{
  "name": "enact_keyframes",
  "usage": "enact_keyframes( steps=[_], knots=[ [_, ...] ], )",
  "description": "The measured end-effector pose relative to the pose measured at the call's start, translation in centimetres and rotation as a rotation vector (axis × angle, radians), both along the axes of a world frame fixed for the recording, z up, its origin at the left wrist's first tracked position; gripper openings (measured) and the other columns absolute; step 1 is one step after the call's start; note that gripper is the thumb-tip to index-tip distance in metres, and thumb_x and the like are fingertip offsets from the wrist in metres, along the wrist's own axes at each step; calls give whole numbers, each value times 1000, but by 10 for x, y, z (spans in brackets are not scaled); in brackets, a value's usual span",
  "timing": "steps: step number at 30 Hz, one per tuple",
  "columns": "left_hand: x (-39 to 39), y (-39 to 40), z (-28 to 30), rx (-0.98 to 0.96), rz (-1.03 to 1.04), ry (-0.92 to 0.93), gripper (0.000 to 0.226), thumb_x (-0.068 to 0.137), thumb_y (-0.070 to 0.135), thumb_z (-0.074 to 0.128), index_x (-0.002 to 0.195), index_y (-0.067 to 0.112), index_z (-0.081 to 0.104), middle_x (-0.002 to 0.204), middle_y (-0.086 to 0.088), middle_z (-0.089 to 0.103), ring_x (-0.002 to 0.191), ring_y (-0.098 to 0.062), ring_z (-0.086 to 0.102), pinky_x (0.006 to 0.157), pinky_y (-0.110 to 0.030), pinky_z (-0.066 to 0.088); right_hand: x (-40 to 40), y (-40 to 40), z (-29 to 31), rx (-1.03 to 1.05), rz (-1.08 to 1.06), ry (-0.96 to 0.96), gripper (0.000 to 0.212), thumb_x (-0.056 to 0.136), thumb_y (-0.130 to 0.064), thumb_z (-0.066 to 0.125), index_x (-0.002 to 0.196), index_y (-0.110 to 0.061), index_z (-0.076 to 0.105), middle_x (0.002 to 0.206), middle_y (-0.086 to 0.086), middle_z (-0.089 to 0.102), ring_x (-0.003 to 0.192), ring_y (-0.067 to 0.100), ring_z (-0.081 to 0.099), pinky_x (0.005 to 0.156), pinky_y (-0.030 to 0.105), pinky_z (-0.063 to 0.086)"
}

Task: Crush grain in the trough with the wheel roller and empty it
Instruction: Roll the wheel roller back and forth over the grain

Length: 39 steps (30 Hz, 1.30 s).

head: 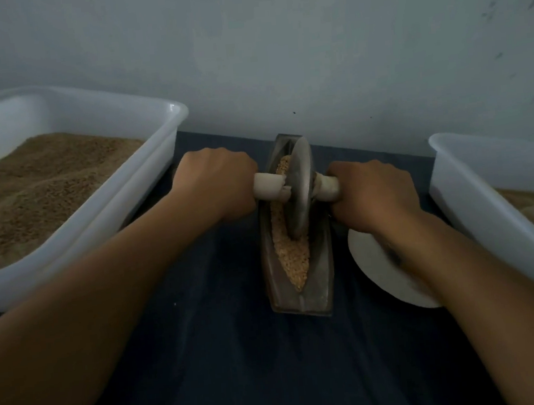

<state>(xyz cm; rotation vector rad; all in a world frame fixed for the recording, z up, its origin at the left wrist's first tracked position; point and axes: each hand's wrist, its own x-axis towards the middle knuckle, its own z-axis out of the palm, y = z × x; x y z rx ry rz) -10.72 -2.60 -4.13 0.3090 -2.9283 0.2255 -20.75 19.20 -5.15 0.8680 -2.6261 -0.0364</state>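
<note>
Metal is what the work hangs on here: a grey wheel (299, 183) stands on edge between the two hands, sunk into a narrow metal trough (299, 293) that runs away from the person on the dark-clothed worktop (224, 351). The left hand (215, 184) is wrapped round the pale handle (269, 186) sticking out on its side, and the right hand (374, 189) grips the matching stub on the other, both fists closed tight. Grain (293, 258) fills the groove, heaped nearer the person than the wheel and showing again just beyond it; it looks only partly broken, so I'd say the crushing is under way and the emptying has not come yet.

Trouble could start with the wheel, which already leans a little toward the right hand. An uneven push might ride it up the sloping wall and throw grain over the rim onto the cloth. Nothing pins the trough, so a hard stroke could slide it or tip it sideways. Just under the right wrist lies a white plate (382, 276), close enough to be knocked. A big white tub of brown meal (161, 114) sits outside the left hand, another tub (470, 184) outside the right; pouring later, the heavy wheel could roll out if left in the groove
</note>
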Motion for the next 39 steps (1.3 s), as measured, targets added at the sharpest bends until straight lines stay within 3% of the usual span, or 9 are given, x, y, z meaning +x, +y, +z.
enact_keyframes(
  steps=[3, 11, 15, 19, 27, 34, 39],
  knots=[
    [-10, -4, 0, 1, -4, 20, 23, 81, 49, 67, 93, 35, 54, 78, 6, 52, 71, -18, 51, 64, -36, 40, -14, -5, 4, 34, 14, -74, 21, 73, -50, 66, 90, -40, 58, 71, -13, 47, 62, 17, 42, 50, 25, 23],
    [-17, -7, -6, -2, -1, 129, 23, 81, 49, 67, 87, 37, 48, 77, 7, 48, 69, -18, 48, 61, -35, 38, -38, -15, 19, 148, 51, -223, 23, 77, -58, 59, 84, -35, 58, 81, -11, 54, 71, 16, 51, 55, 27, 35],
    [-13, -7, -5, 22, 18, 62, 24, 81, 49, 67, 97, 35, 56, 84, 4, 56, 73, -19, 51, 64, -37, 41, -30, -15, 18, 132, 48, -139, 23, 77, -57, 59, 86, -36, 64, 81, -8, 56, 67, 17, 48, 52, 23, 29],
    [-7, -5, -1, 39, 0, -2, 26, 80, 51, 66, 101, 37, 58, 93, 4, 63, 76, -19, 51, 66, -38, 42, -12, -10, 14, 91, 2, -95, 19, 76, -50, 64, 83, -33, 59, 77, -9, 57, 60, 15, 45, 50, 24, 25],
    [14, -5, 4, 45, -56, -88, 30, 76, 61, 65, 96, 39, 60, 89, 10, 63, 72, -17, 54, 67, -35, 44, 36, 10, 4, -9, 34, 72, 21, 85, -45, 65, 100, -33, 58, 79, -5, 59, 66, 23, 50, 49, 28, 16],
    [31, -2, 5, 93, -77, -145, 33, 75, 66, 65, 92, 39, 61, 87, 12, 64, 75, -15, 60, 71, -36, 52, 55, 22, 7, -28, 87, 82, 19, 85, -43, 67, 92, -32, 53, 66, -13, 39, 58, 14, 37, 48, 26, 15],
    [27, -3, 4, 114, -62, -155, 33, 74, 65, 65, 95, 40, 63, 87, 11, 64, 76, -16, 61, 73, -38, 54, 45, 19, 5, -8, 77, 89, 20, 83, -47, 66, 95, -34, 57, 69, -11, 46, 60, 17, 41, 49, 25, 16]
  ],
)
